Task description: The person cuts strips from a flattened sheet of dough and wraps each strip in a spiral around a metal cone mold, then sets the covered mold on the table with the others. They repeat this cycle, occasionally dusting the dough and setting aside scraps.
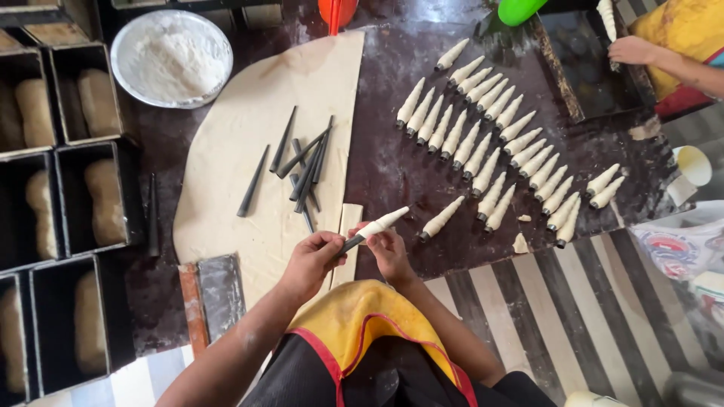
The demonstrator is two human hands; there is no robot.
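Both hands meet over the near edge of the table (392,173). The left hand (311,262) pinches the dark wide end of a metal cone (375,228), while the right hand (390,251) presses dough around its middle. Beyond the left hand lie bare cones (302,162) on the dough sheet (256,143); beyond the right hand, rows of wrapped cones (490,143).
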